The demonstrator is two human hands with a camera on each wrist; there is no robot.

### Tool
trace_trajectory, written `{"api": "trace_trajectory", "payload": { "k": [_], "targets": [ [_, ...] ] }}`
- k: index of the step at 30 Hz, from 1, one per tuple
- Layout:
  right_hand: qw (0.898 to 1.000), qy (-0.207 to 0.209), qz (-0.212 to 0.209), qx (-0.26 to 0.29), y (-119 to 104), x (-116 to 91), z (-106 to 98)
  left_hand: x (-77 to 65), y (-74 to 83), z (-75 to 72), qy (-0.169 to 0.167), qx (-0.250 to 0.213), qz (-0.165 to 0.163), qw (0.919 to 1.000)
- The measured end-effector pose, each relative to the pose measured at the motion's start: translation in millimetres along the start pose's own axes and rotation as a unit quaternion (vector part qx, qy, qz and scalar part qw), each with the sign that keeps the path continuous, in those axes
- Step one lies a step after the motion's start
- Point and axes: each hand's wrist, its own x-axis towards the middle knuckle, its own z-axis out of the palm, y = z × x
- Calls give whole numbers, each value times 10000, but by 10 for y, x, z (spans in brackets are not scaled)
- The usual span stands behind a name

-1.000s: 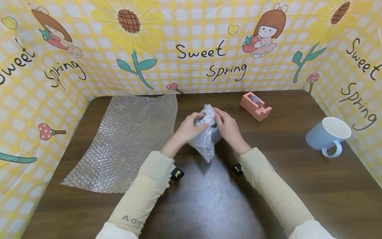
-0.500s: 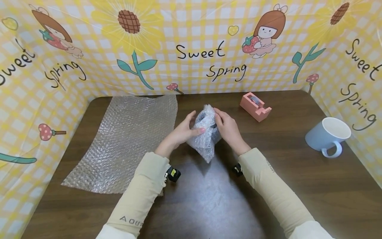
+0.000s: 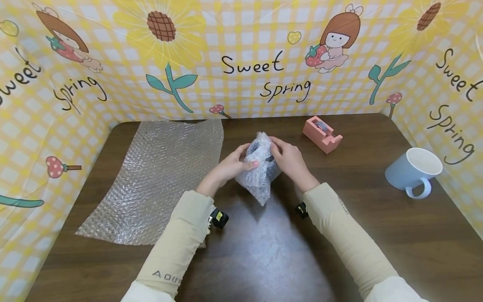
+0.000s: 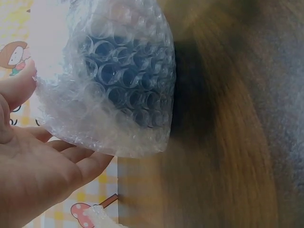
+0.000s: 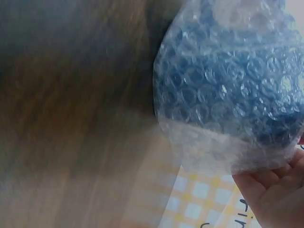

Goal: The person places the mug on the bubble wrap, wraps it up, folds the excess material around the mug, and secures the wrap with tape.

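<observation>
A bundle of bubble wrap (image 3: 260,180) stands on the table between both hands in the head view. Something blue shows through its layers (image 5: 223,85) in both wrist views; its kind is hidden by the wrap. My left hand (image 3: 228,167) holds the bundle's left side, thumb on the near face and fingers (image 4: 95,166) behind it. At the upper right side, my right hand (image 3: 289,161) grips the wrap close to its gathered top, with the thumb toward me. A small dark gap shows in the folds beside the right thumb.
Left of the bundle lies a flat sheet of bubble wrap (image 3: 162,180). A pink tape dispenser (image 3: 322,134) sits behind and to the right. Farther right is a light blue mug (image 3: 409,170) with its handle toward me. Patterned cloth walls (image 3: 249,37) enclose the table's back and sides.
My left hand has slid back to the left and down from the bundle's top, its thumb now lower on the near face. The right hand and the bundle have barely moved.
</observation>
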Motion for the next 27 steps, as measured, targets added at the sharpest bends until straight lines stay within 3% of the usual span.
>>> {"api": "trace_trajectory", "payload": {
  "k": [15,21,27],
  "targets": [
    [9957,-413,82,-827,-85,34,-92,-7,-8,12,-177,1,74,9998],
    [9955,-526,219,-753,-88,56,-93,4,-28,-4,-176,59,33,9998],
    [9978,-402,517,-105,-52,72,-12,-7,-74,-54,-289,-31,72,9996]
  ]
}}
